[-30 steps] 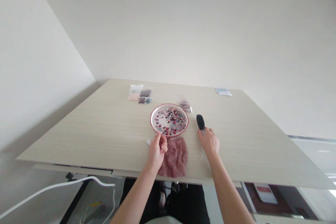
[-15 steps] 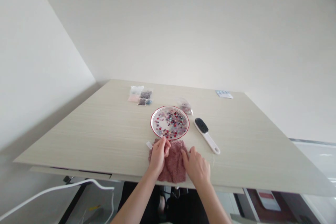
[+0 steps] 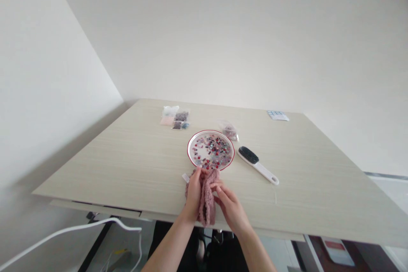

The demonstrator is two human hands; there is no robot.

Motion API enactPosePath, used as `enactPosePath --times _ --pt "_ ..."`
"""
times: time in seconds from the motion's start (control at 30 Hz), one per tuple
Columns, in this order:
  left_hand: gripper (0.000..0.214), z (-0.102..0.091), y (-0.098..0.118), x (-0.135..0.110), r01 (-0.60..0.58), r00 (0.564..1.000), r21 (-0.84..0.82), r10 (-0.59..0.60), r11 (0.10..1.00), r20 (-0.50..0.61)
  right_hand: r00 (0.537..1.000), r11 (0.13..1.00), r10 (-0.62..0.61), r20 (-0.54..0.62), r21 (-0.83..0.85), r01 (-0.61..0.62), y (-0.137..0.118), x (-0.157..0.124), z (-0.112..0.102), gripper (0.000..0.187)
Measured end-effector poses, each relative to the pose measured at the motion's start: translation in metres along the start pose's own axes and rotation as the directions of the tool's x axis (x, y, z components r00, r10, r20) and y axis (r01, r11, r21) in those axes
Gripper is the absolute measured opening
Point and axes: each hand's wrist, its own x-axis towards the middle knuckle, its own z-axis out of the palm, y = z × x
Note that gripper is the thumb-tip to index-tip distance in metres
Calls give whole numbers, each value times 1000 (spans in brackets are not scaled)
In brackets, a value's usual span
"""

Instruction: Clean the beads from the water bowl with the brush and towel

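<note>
At the table's front edge a fluffy dusty-pink cloth (image 3: 208, 204) with a small white tag (image 3: 185, 177) is bunched into upright folds. My left hand (image 3: 194, 191) lies over its left side, fingers curled and closed on the cloth. From the right, my right hand (image 3: 228, 204) pinches the folded right side between thumb and fingers. Just beyond the cloth sits a red-rimmed white plate (image 3: 190, 158), scattered with small red, pink, dark and clear beads (image 3: 215, 148).
A white-handled brush (image 3: 259, 165) with dark bristles lies right of the plate. Behind the plate is a clear bag of beads (image 3: 230, 131). Several small bead packets (image 3: 175, 117) lie at the back left, and a blue-and-white packet (image 3: 278, 115) at the back right.
My right hand has moved left and drawn the cloth's right side in, so the cloth that lay spread is now folded up. The view has shifted slightly; the brush appears turned a little.
</note>
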Motion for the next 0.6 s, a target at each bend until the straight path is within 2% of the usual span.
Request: enactPosePath --times 0.07,0.13,0.27,0.33,0.4,0.5,0.6 --pt "25 5 4 -3 35 999 -112 -38 993 -25 998 989 47 -47 144 -39 5 1 10 23" --pt "25 13 9 -11 49 998 -194 -56 980 -28 992 981 49 -118 191 -26 7 0 20 29" --pt "28 29 24 -29 -34 999 -172 27 984 -40 982 970 -2 -191 240 49 2 -4 37 37" --pt "27 35 30 -32 -135 990 -66 133 989 -38 979 928 36 -202 370 42 -4 -1 44 41" --pt "25 39 34 -32 -257 964 123 263 958 -32 970 838 76 -229 542 62 -11 6 50 39" --pt "16 46 36 -26 -386 910 406 415 828 18 967 676 85 -242 727 123 -22 18 54 34" --pt "7 52 36 -24 -456 871 524 481 719 98 981 565 133 -142 824 43 -26 23 52 37"
